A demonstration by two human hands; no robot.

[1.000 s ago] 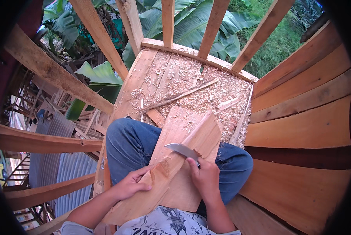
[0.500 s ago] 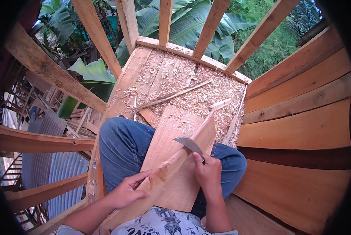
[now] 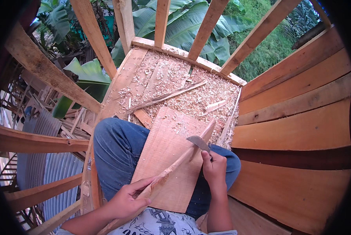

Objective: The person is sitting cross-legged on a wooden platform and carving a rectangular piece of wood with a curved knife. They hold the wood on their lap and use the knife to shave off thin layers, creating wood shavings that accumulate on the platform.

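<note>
held board (image 3: 177,163) has turned edge-up near the dark-lettered shirt (image 3: 163,224).

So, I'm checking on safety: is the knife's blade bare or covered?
Bare: the knife shows its curved grey blade uncovered, with its handle in the right hand.

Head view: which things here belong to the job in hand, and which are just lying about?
In the job, seemingly:
wood piece in the left hand
curved knife in the right hand
flat board beneath the wood piece

Lying about, seemingly:
long wood strip, beyond the board
short wood stick
loose wood shavings
</note>
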